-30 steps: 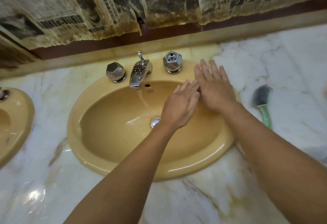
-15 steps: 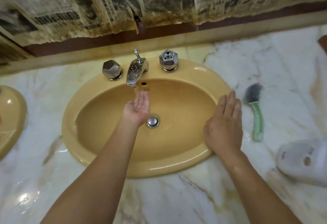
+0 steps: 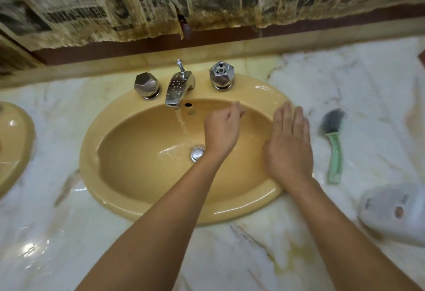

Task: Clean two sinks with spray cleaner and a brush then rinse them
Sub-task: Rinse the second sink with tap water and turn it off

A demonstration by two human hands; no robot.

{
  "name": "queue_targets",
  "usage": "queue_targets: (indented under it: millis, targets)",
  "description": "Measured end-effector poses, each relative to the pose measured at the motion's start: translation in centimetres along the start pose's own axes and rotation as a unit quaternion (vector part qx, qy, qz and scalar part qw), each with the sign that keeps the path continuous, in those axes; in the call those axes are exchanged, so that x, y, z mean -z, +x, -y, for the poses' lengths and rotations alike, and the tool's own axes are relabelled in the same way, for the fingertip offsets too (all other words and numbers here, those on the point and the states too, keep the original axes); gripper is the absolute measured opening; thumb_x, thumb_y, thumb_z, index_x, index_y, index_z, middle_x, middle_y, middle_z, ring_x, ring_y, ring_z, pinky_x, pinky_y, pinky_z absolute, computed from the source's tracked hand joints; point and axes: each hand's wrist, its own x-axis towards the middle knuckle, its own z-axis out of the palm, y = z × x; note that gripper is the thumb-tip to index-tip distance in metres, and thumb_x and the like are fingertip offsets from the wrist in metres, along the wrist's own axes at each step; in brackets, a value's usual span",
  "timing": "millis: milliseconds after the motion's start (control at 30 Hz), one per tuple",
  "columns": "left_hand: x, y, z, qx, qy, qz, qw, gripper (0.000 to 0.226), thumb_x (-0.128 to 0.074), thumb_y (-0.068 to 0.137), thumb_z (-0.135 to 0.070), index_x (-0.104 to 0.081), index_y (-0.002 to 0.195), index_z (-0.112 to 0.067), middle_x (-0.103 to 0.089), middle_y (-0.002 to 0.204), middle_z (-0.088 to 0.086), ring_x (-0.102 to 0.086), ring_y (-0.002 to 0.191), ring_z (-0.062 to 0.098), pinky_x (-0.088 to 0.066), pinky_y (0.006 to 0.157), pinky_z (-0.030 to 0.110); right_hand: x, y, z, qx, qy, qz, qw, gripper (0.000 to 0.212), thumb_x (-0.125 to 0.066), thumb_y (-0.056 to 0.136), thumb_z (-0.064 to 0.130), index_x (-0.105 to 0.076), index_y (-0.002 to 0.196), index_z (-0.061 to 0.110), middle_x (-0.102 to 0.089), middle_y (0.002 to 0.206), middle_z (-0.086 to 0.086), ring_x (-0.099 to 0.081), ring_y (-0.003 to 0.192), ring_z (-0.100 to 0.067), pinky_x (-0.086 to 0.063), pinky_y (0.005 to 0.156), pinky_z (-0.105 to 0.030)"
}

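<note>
On the white veined marble tabletop [image 3: 69,233], the right hand [image 3: 289,150] lies flat on the right rim of the mustard-yellow oval ceramic sink [image 3: 259,93], fingers straight, likely wiping. The left hand [image 3: 220,132], fingers loosely bent and empty, probably splashes rinse water inside. The green-handled dark-bristled brush [image 3: 334,148] lies aside, right; beyond, the chrome faucet [image 3: 179,90] runs.

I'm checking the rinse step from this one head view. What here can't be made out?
Main sink: its right rim is partly covered by the right hand.
Left hand: the fingertips are motion-blurred, so whether they touch the bowl is unclear.
Second sink: cut off by the left edge of the head view, so most of it is out of frame.
White object on the counter: blurred near the right edge, unidentifiable.
</note>
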Motion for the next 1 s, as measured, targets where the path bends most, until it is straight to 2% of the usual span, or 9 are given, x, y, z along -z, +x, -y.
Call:
queue_targets:
  millis: [167, 300, 400, 500, 600, 767, 833, 900, 1000]
  targets:
    - [5.4, 1.4, 4.3, 0.218, -0.163, -0.086, 0.958, 0.035, -0.047, 0.105, -0.027, -0.074, 0.092, -0.008, -0.076, 0.103, 0.012, -0.073, 0.097, 0.021, -0.057, 0.085, 0.028, -0.3, -5.3, 0.5, -0.036, 0.044, 0.004, 0.998, 0.080, -0.041, 0.087, 0.030, -0.018, 0.155, -0.004, -0.014, 0.165, -0.020, -0.008, 0.153, -0.035, -0.015, 0.122, -0.056]
    - [8.7, 1.4, 5.7, 0.218, -0.144, -0.140, 0.955, 0.032, -0.047, 0.102, -0.022, -0.075, 0.099, -0.006, -0.077, 0.103, 0.009, -0.074, 0.096, 0.016, -0.057, 0.086, 0.027, -0.3, 2.6, 0.0, 0.021, -0.023, 0.024, 0.999, 0.075, -0.041, 0.100, 0.048, -0.013, 0.160, 0.013, -0.004, 0.167, -0.012, -0.001, 0.154, -0.034, -0.002, 0.123, -0.053]
    - [8.6, 1.1, 5.8, 0.203, -0.095, -0.124, 0.967, 0.026, -0.054, 0.096, -0.024, -0.077, 0.090, -0.013, -0.078, 0.099, 0.005, -0.074, 0.094, 0.014, -0.057, 0.091, 0.031, -0.1, 10.1, 1.7, 0.126, -0.056, 0.075, 0.988, 0.083, -0.043, 0.098, 0.060, -0.001, 0.160, 0.026, 0.005, 0.168, -0.004, 0.006, 0.154, -0.033, -0.001, 0.123, -0.053]
    - [8.3, 0.6, 5.9, 0.164, -0.031, -0.083, 0.982, 0.026, -0.058, 0.084, -0.039, -0.079, 0.085, -0.025, -0.078, 0.092, -0.005, -0.073, 0.095, 0.013, -0.055, 0.098, 0.041, -0.2, 12.8, 3.9, 0.185, -0.090, 0.094, 0.974, 0.089, -0.044, 0.096, 0.064, 0.000, 0.160, 0.023, 0.006, 0.168, -0.002, 0.000, 0.153, -0.035, -0.005, 0.123, -0.052]
    - [8.0, 0.2, 5.8, 0.147, 0.010, -0.046, 0.988, 0.036, -0.055, 0.077, -0.053, -0.078, 0.087, -0.026, -0.077, 0.094, -0.006, -0.071, 0.099, 0.017, -0.053, 0.100, 0.045, 0.0, 9.9, 2.3, 0.118, -0.061, 0.044, 0.990, 0.083, -0.047, 0.095, 0.060, -0.007, 0.159, 0.026, -0.008, 0.167, -0.006, -0.020, 0.147, -0.039, -0.020, 0.117, -0.052]
    - [8.3, 0.2, 6.6, 0.147, 0.047, -0.021, 0.988, 0.019, -0.059, 0.094, -0.039, -0.076, 0.091, -0.031, -0.075, 0.101, -0.006, -0.069, 0.102, 0.015, -0.052, 0.101, 0.044, 0.3, -2.3, 0.4, -0.120, 0.035, -0.023, 0.992, 0.077, -0.059, 0.089, 0.021, -0.024, 0.155, 0.004, -0.022, 0.157, -0.027, -0.034, 0.132, -0.045, -0.035, 0.107, -0.051]
    - [8.4, 0.1, 6.8, 0.141, 0.067, -0.017, 0.988, 0.022, -0.057, 0.097, -0.037, -0.077, 0.098, -0.028, -0.075, 0.107, -0.004, -0.067, 0.107, 0.016, -0.050, 0.104, 0.042, -0.2, -7.0, 2.4, -0.145, 0.064, -0.003, 0.987, 0.072, -0.052, 0.087, 0.013, -0.027, 0.152, -0.004, -0.012, 0.159, -0.034, -0.023, 0.140, -0.051, -0.025, 0.116, -0.054]
    - [8.5, -0.3, 6.8, 0.125, 0.100, -0.008, 0.987, 0.028, -0.054, 0.100, -0.033, -0.077, 0.109, -0.019, -0.074, 0.112, -0.001, -0.064, 0.110, 0.016, -0.046, 0.104, 0.033, -0.8, -10.2, 4.6, -0.108, 0.041, 0.023, 0.993, 0.061, -0.044, 0.092, 0.018, -0.037, 0.149, -0.005, -0.003, 0.160, -0.034, -0.003, 0.146, -0.058, -0.001, 0.122, -0.057]
    - [9.3, -0.9, 7.0, 0.060, 0.185, 0.003, 0.981, 0.024, -0.053, 0.103, -0.028, -0.075, 0.109, -0.019, -0.073, 0.108, 0.001, -0.062, 0.101, 0.017, -0.039, 0.087, 0.022, -1.0, -10.9, 5.5, -0.103, 0.007, 0.039, 0.994, 0.061, -0.044, 0.091, 0.021, -0.042, 0.147, -0.002, -0.005, 0.161, -0.032, 0.011, 0.146, -0.056, 0.015, 0.120, -0.056]
